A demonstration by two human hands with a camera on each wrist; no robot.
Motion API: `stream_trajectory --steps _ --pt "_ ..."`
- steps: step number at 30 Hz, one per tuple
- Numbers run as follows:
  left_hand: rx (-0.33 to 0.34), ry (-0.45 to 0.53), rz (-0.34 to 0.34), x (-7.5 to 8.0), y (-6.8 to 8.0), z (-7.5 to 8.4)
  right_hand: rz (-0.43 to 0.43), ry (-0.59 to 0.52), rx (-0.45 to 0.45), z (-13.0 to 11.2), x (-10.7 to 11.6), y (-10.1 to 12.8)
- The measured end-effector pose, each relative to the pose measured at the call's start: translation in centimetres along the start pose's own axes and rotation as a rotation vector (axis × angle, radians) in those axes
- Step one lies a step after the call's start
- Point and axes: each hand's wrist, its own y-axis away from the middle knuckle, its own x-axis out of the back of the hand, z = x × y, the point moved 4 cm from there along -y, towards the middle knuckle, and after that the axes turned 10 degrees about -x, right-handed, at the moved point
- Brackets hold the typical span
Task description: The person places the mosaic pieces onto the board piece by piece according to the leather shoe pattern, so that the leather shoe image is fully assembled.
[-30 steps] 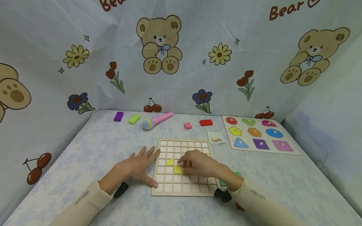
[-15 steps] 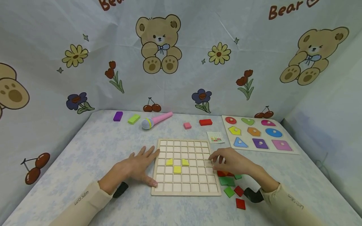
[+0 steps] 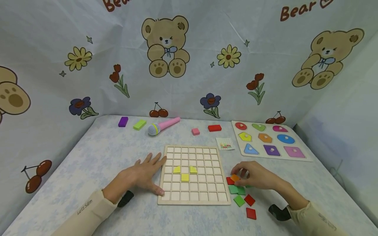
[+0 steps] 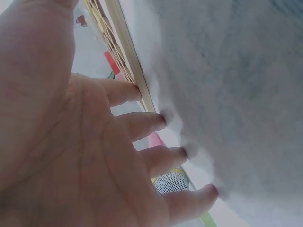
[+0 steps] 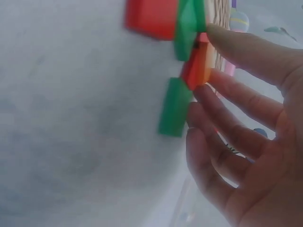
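The right hand [image 3: 256, 178] pinches an orange tile [image 3: 235, 178] between thumb and fingertips [image 5: 222, 40], lower right of centre in the head view, just right of the wooden grid board [image 3: 193, 198] and touching the loose red and green tiles [image 3: 239, 190] on the table [image 3: 88, 157]. The left hand [image 3: 141, 175] lies flat with straight, spread fingers against the board's left edge. Three yellow tiles [image 3: 185, 177] sit in the board's middle cells.

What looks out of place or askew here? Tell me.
Little stands out. The loose red and green tiles lie scattered at odd angles beside the grid board, where the right hand pinches an orange tile. The three yellow pieces sit squarely in their cells.
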Motion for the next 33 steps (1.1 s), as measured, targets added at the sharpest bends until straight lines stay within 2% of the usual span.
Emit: stream_trajectory --steps 8,17,33 --pt "-0.001 -0.006 0.005 -0.2 0.0 0.0 0.042 0.017 0.013 0.1 -0.2 0.0" --pt "0.004 -0.01 0.002 -0.2 0.1 0.0 0.119 0.057 0.036 -1.6 0.0 -1.4" --pt "0.0 -0.008 0.0 -0.1 0.0 -0.2 0.063 0.054 0.269 -10.2 -3.1 -5.4"
